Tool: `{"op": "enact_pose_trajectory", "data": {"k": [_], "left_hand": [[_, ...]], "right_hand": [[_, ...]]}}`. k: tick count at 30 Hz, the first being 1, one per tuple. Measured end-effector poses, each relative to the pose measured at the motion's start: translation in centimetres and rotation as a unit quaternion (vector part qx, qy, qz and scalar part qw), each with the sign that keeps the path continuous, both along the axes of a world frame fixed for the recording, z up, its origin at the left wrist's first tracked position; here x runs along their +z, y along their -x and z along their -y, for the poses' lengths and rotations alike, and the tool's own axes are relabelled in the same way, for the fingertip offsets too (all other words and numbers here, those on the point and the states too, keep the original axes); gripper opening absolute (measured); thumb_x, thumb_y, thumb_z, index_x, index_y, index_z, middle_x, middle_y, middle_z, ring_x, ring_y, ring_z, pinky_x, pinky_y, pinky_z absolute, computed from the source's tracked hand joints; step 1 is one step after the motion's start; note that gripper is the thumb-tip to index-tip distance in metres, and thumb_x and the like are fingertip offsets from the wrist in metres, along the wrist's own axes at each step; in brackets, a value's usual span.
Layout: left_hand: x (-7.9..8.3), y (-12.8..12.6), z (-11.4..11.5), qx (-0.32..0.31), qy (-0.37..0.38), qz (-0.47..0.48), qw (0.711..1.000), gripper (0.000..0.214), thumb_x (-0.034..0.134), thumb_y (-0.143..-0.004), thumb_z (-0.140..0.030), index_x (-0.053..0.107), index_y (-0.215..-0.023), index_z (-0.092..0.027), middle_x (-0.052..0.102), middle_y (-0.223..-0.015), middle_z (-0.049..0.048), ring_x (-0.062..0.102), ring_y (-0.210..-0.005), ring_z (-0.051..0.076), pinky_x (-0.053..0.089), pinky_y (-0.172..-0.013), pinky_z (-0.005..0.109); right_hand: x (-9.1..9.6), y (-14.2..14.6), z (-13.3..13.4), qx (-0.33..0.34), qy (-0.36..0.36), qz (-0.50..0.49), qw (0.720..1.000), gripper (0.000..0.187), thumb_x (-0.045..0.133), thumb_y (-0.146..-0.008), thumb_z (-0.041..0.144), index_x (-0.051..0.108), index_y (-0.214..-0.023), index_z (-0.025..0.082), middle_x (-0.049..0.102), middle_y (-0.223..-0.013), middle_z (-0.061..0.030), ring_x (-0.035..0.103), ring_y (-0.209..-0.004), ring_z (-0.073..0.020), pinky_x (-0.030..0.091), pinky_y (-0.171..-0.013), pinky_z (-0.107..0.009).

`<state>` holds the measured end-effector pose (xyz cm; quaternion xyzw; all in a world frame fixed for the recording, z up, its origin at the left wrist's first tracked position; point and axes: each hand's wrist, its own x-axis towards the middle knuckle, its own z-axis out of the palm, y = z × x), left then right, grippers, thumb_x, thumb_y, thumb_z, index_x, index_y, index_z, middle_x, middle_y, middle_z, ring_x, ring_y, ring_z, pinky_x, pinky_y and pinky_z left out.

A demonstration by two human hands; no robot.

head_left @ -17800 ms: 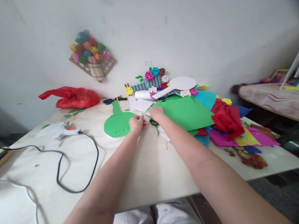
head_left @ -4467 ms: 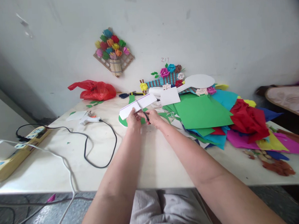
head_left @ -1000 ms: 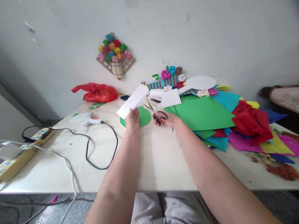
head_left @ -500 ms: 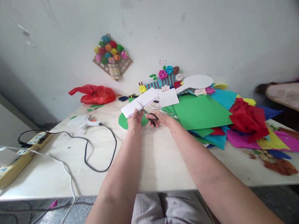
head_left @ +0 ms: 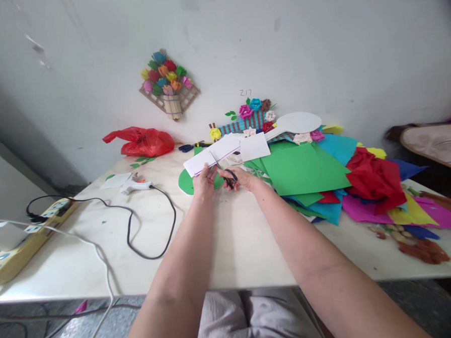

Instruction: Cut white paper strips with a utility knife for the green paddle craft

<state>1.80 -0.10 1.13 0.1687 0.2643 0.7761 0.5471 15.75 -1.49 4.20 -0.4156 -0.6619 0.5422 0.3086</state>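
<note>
My left hand (head_left: 204, 181) pinches the lower edge of a white paper strip (head_left: 213, 153) with a purple line along it, held up above the table. My right hand (head_left: 242, 177) grips black-handled scissors (head_left: 229, 177), whose blades point up-left into the strip beside my left fingers. Under both hands a green paddle-shaped paper cutout (head_left: 186, 182) lies flat on the white table (head_left: 229, 239).
A heap of coloured paper sheets (head_left: 324, 179) covers the table's right half. A glue gun (head_left: 137, 184) with a black cord (head_left: 153, 228) lies at the left, near a power strip (head_left: 21, 235). A red plastic bag (head_left: 143, 141) and blue scissors (head_left: 186, 148) sit by the wall.
A second ago my hands were apart, the strip raised steeply and the scissors off to the right. My right hand has brought the scissors to the strip, which now lies flatter.
</note>
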Motion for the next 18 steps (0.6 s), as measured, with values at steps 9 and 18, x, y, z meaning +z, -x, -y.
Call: {"op": "enact_pose_trajectory", "data": {"k": [9,18], "left_hand": [[0.48,-0.23,0.41,0.003,0.011,0.011,1.0,0.012,0.066,-0.085,-0.002,0.064,-0.086,-0.014,0.073,-0.071,0.0005,0.072,-0.064,0.012,0.057,-0.073,0.023],[0.29,-0.08,0.1,0.009,0.003,0.027,1.0,0.015,0.066,-0.084,-0.003,0.063,-0.093,-0.015,0.073,-0.072,0.0009,0.072,-0.064,0.013,0.059,-0.073,0.024]], "right_hand": [[-0.78,0.34,-0.37,-0.007,0.001,-0.009,1.0,0.047,0.06,-0.086,0.063,0.06,-0.089,0.016,0.059,-0.057,0.0039,0.054,-0.044,-0.0072,0.032,-0.035,-0.016],[-0.87,0.7,-0.2,-0.017,0.005,-0.029,0.999,0.037,0.058,-0.092,0.051,0.059,-0.085,0.015,0.056,-0.055,0.0046,0.05,-0.04,-0.0058,0.028,-0.034,-0.016]]}}
